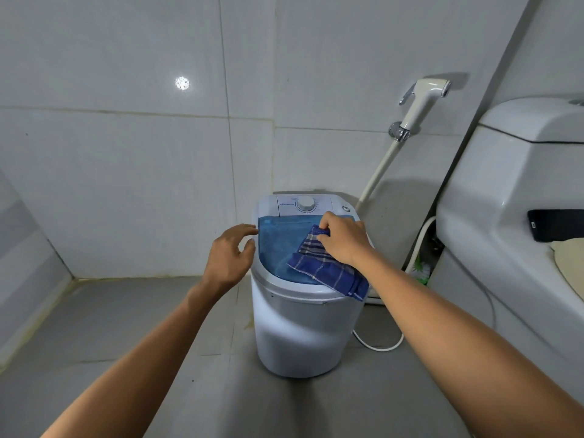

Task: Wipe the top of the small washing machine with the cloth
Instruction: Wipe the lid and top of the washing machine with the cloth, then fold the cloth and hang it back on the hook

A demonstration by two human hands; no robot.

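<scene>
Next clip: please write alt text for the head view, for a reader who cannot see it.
A person's right hand presses a blue checked cloth onto the blue lid of a small white washing machine, while the open left hand touches the lid's left edge. A bidet sprayer hangs on the tiled wall behind; a toilet stands at right.

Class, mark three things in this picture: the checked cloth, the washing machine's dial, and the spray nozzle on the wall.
checked cloth (pixel 325 270), head view, middle of the fabric lying on the blue lid.
dial (pixel 306 204), head view, centre of the white knob.
spray nozzle (pixel 425 98), head view, middle of its white body.
</scene>
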